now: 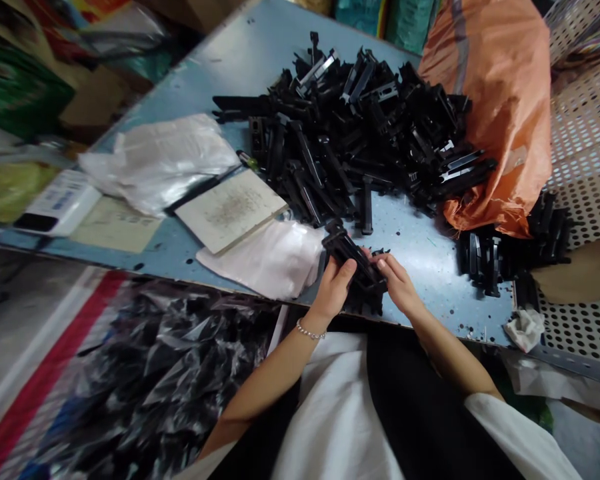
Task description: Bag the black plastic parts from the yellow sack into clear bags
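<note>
Black moulded plastic clip [355, 260] is being pinched between the left hand [334, 288], wearing a silver bead bracelet [310, 331], and the right hand [397, 283], both sets of fingers curling around its sides just over the near edge of a speckled pale-blue worktable [420, 273]. Beyond them, a heap of similar black plastic parts [350, 140] is resting against an orange woven sack [495, 113].

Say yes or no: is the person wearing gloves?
No, the left hand and right hand are bare, both holding a black plastic part.
</note>
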The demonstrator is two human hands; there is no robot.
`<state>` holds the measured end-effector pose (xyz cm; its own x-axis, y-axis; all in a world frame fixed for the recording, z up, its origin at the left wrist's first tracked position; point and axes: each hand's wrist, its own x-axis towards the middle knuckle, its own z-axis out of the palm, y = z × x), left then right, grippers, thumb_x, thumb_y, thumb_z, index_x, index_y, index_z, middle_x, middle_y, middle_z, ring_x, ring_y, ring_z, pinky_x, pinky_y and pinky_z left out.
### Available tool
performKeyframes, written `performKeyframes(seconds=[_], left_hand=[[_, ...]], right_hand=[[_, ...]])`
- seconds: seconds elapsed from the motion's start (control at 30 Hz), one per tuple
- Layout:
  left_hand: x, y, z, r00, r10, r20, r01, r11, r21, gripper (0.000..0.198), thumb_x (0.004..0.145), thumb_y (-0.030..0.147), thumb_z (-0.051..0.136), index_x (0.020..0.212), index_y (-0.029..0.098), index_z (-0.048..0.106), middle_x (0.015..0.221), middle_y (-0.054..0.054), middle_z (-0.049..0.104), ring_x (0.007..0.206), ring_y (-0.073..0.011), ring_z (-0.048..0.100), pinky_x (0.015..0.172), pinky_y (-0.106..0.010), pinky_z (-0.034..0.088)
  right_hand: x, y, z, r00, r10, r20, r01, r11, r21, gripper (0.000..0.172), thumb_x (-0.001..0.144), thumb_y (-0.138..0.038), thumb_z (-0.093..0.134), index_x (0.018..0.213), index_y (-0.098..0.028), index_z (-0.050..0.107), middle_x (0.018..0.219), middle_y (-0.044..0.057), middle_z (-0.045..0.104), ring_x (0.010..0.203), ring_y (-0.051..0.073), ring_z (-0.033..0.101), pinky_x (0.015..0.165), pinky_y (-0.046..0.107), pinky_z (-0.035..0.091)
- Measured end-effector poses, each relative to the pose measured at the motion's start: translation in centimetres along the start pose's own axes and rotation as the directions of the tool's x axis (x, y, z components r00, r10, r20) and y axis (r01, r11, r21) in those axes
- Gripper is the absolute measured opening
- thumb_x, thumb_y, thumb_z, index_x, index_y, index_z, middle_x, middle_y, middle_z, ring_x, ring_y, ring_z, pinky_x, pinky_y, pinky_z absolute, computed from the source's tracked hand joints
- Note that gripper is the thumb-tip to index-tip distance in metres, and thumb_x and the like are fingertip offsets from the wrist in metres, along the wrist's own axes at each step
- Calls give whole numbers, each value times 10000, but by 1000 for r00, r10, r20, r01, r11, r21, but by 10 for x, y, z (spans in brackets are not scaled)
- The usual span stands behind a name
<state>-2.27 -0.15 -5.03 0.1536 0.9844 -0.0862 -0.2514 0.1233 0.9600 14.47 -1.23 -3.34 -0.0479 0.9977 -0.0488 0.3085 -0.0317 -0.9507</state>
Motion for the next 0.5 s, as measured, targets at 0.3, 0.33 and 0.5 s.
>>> performKeyframes(seconds=[0.3, 0.33, 0.5], left_hand=[[-14, 14, 12, 985, -156, 73, 160, 986, -49, 482, 795, 460, 744, 1205, 227, 645, 969, -25, 702, 901, -189, 659, 830, -304, 541], [-13, 14, 12, 987, -154, 39, 156, 987, -49, 463, 791, 461, 744, 1179, 225, 655, 957, -23, 702, 888, -184, 658, 818, -296, 539], [-3, 22, 2, 971, -206, -122, 187, 971, -150, 378, 802, 525, 697, 959, 183, 666, 788, -7, 663, 691, -135, 621, 652, -245, 514]], right_hand=[[37, -34, -13, 955, -298, -15, 267, 878, -398, 566, 981, -676, 247, 742, -230, 502, 740, 50, 520, 769, 221, 474, 774, 391, 415], [38, -33, -10, 972, -234, -5, 220, 919, -326, 574, 996, -657, 207, 726, -230, 478, 711, 34, 501, 728, 202, 468, 724, 362, 417], [10, -22, 11, 898, -312, 311, 409, 851, -330, 625, 983, -689, 194, 786, -214, 549, 765, 49, 578, 736, 194, 485, 702, 344, 400]])
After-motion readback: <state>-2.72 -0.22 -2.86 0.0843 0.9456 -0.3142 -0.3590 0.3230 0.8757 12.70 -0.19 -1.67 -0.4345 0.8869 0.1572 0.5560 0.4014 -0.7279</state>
